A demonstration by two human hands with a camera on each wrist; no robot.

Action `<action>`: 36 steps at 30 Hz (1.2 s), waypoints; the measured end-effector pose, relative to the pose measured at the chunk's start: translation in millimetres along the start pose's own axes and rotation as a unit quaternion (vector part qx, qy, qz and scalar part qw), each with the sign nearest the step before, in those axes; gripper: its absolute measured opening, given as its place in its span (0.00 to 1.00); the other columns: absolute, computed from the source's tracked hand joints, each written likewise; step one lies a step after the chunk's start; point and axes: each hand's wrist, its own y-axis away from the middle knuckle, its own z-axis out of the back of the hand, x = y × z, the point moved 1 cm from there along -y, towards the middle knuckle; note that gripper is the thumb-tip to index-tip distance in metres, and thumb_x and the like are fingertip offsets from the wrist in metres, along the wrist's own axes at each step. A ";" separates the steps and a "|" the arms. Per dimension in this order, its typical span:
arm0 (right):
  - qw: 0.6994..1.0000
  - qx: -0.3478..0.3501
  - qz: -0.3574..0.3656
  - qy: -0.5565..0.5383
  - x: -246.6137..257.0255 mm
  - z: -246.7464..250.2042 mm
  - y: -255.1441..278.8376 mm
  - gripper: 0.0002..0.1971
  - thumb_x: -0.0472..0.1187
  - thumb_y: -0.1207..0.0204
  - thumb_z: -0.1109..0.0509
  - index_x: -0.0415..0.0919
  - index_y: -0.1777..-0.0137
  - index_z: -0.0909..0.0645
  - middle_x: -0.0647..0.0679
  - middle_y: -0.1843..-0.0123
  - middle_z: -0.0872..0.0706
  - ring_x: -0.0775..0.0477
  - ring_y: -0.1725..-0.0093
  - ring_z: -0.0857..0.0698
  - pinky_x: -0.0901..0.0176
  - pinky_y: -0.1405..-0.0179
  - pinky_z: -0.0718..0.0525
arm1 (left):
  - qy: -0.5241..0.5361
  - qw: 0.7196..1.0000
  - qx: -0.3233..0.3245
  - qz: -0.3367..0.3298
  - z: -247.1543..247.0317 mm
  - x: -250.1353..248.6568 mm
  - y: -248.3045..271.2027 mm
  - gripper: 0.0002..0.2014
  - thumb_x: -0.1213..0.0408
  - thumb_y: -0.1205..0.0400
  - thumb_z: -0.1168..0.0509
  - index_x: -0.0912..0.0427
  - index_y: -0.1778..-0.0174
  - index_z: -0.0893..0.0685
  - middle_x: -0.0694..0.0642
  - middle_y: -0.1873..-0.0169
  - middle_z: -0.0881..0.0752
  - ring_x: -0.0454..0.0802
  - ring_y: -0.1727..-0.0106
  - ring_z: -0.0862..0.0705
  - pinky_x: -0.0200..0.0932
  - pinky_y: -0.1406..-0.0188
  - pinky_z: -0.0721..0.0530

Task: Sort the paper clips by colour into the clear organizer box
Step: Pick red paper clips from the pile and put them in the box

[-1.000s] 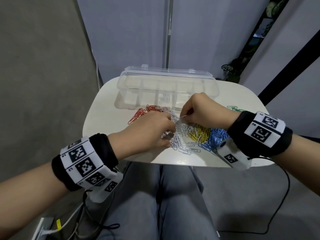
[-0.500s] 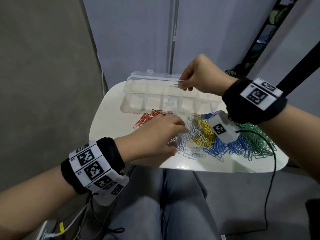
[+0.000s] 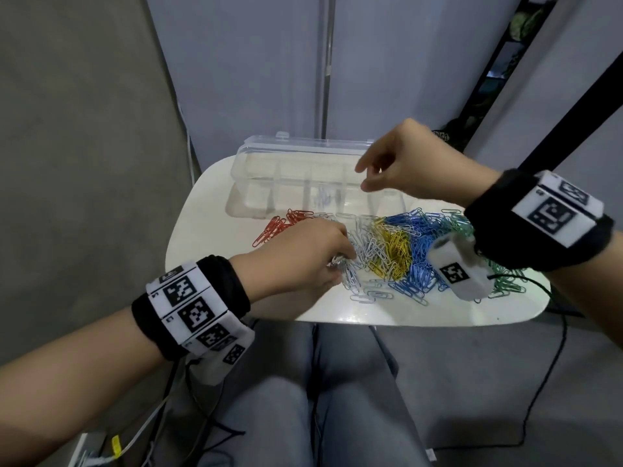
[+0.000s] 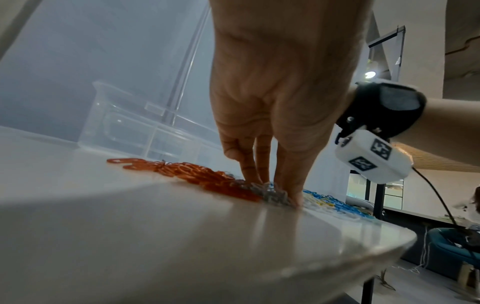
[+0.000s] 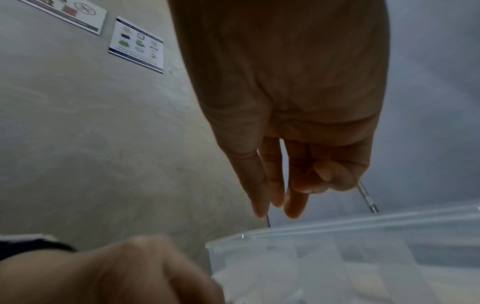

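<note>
Head view, left hand: the left hand [image 3: 303,254] is down on the white table [image 3: 209,237], fingertips bunched in the silver paper clips [image 3: 365,246] at the pile's left part, pinching a small clump.
Head view, right hand: the right hand [image 3: 401,163] hovers above the clear organizer box [image 3: 256,160], thumb and forefinger parted, nothing visible between them.
Head view, pile: red paper clips [image 3: 279,225] lie leftmost, then silver, yellow paper clips [image 3: 392,251], blue paper clips [image 3: 416,230], and green ones mostly behind the right wrist.
Head view, box: a few silver clips sit in a middle compartment, directly beyond the left hand's grip; the box's long axis runs left to right along the table's far side.
Left wrist view: fingers [image 4: 246,164] and thumb press together on a grey tangle of clips, with the red heap just to their left and the box beyond.
Right wrist view: the fingers [image 5: 270,185] hang loose and apart over the box's rim [image 5: 337,226]; no clip is seen.
Judgement: the left hand is nearer the silver clips; its load must travel forward and slightly right.
</note>
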 end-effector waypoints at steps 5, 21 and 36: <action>0.999 0.033 0.028 0.032 -12.7 -13.5 23.7 0.11 0.36 0.34 0.19 0.39 0.51 0.10 0.47 0.63 0.11 0.63 0.74 0.21 0.76 0.72 0.26 | -0.031 0.999 -0.007 0.019 -3.7 -2.8 -6.7 0.09 0.63 0.23 0.30 0.53 0.48 0.11 0.51 0.55 0.14 0.51 0.53 0.18 0.43 0.57 0.23; 0.974 0.153 0.061 0.156 -10.8 -55.3 45.4 0.37 0.66 0.43 0.22 0.43 0.38 0.18 0.46 0.46 0.20 0.46 0.47 0.23 0.50 0.47 0.20 | 0.286 0.905 -0.297 0.105 61.8 25.2 -14.0 0.02 0.73 0.28 0.24 0.66 0.61 0.10 0.59 0.68 0.10 0.45 0.68 0.13 0.39 0.62 0.14; 0.969 0.143 0.092 0.182 -8.8 -66.6 33.2 0.15 0.46 0.33 0.20 0.34 0.55 0.15 0.40 0.60 0.13 0.41 0.62 0.19 0.47 0.61 0.16 | 0.177 0.945 -0.177 0.208 70.1 60.9 -68.8 0.07 0.75 0.31 0.25 0.63 0.60 0.12 0.60 0.70 0.11 0.49 0.73 0.14 0.44 0.68 0.14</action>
